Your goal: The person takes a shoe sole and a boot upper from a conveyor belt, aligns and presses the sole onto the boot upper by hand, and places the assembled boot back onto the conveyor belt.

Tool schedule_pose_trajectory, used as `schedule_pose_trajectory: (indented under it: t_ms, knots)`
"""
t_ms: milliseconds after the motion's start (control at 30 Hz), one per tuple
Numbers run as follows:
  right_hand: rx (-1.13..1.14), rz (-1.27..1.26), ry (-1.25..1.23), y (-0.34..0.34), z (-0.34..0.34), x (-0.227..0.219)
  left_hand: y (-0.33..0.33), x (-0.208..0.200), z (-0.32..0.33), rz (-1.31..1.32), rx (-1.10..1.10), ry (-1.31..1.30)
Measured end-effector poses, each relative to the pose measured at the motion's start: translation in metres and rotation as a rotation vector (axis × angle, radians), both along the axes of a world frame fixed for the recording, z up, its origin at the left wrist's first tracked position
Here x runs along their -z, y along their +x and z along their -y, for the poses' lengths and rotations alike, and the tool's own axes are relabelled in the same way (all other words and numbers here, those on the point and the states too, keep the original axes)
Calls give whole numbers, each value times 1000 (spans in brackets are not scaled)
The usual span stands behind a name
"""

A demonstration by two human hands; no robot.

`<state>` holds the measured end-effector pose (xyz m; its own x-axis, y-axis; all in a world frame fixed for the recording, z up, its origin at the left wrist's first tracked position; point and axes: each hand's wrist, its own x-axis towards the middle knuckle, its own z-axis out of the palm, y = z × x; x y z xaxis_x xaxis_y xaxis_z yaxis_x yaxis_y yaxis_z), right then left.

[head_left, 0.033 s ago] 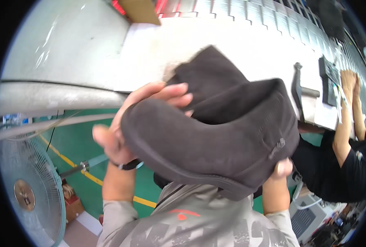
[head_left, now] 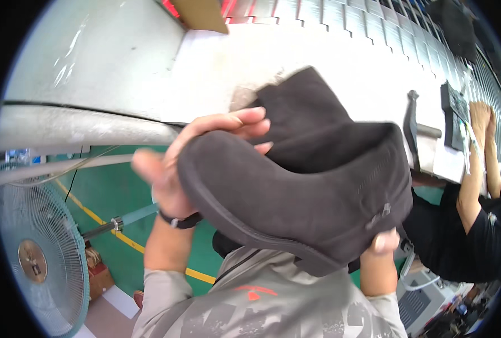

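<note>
A dark brown-black suede-look boot is held up in front of me, its toe to the left and its heel to the right. A small metal zip pull hangs near the heel. My left hand curls round the toe, its fingers over the top and its blurred thumb apart. My right hand grips the heel from below; only its thumb shows, the other fingers being hidden behind the boot. A dark panel rises behind the foot opening; I cannot tell whether it belongs to the same boot.
Ahead lies a white worktop with metal rollers beyond it. A dark-handled tool and a black box lie at right, near another person's arms. A floor fan stands at lower left.
The boot and both hands sit slightly further right in the picture. The background has shifted a little too. The grip looks the same.
</note>
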<state>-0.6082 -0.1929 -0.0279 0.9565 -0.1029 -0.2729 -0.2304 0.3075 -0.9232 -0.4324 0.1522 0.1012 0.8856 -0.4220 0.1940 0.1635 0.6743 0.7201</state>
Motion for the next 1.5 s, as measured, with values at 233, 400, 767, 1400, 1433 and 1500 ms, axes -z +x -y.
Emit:
schedule_pose_trajectory:
  t_ms: [233,400,767,1400,1433,1500]
  knots:
    - [-334,-170,-205,-53,-6,-31,33,43,32,-138,101,-122]
    - [-244,-65,-406,-53,-8,-39,45,30,60,-3,213,-96]
    - [276,781,-1139,21,-49,17,108,40,171,398,205,528]
    - [70,619,-674,17,-50,65,131,33,171,864,423,752]
    - [45,608,-529,21,-48,61,135,32,173,987,445,717]
    - [89,653,-553,24,-47,63,130,27,176,888,466,734]
